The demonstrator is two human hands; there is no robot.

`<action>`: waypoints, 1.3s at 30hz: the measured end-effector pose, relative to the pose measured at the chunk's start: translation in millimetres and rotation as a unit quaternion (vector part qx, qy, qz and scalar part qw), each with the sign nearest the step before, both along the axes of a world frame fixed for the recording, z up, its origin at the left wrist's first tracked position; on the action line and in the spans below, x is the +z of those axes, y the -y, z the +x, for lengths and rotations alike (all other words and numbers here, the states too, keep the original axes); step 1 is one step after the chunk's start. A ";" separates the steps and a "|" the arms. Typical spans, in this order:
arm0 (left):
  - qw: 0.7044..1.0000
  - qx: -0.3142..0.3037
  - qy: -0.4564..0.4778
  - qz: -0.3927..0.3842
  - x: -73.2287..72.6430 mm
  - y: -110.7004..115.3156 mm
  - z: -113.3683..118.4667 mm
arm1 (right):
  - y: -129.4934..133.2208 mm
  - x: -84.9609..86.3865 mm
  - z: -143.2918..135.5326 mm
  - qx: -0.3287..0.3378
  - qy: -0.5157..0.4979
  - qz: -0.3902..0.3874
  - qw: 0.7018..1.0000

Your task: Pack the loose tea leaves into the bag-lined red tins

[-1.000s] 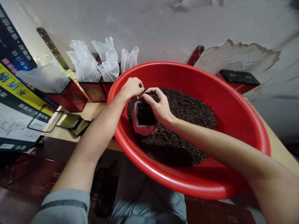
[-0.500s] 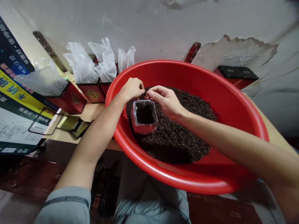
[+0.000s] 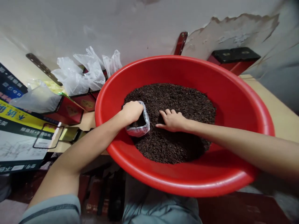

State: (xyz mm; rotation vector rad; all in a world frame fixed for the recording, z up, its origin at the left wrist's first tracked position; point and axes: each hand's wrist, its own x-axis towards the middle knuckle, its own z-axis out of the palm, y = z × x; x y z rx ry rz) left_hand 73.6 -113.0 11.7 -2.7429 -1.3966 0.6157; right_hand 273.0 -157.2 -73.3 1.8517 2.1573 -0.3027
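Note:
A big red plastic tub holds a heap of dark, dry tea leaves. At the left of the heap stands a small tin lined with a clear plastic bag, tilted a little. My left hand is closed over its rim, the fingertips hidden inside the opening. To the right of it, my right hand lies palm down on the leaves, fingers spread and holding nothing.
Several red tins with plastic bags sticking out stand left of the tub. Gold lids and a black frame lie on the wooden table. Dark-topped red boxes stand at the back right, by the wall.
My hands have moved apart from above the tin's back edge. The left came down onto the rim; the right opened and dropped onto the tea leaves. The tin is now tilted.

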 end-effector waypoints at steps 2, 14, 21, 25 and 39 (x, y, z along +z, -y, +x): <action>0.999 -0.028 -0.025 -0.030 -1.1 -1.9 -0.3 | 1.8 -1.5 -5.7 0.009 -0.012 0.027 1.000; 0.993 -0.047 -0.029 -0.109 -0.2 -8.9 -2.0 | -20.2 6.8 5.9 0.085 -0.039 0.017 0.995; 0.999 0.028 0.025 -0.037 3.2 0.3 -1.6 | -30.1 26.2 11.3 0.044 -0.106 0.092 0.989; 0.950 0.082 0.244 -0.174 24.6 -16.7 -26.4 | -26.8 59.7 -5.4 0.013 -0.348 0.171 0.922; 0.903 0.203 0.364 0.102 6.6 -64.1 -64.1 | -36.1 47.8 -121.8 -0.094 -0.778 0.104 0.613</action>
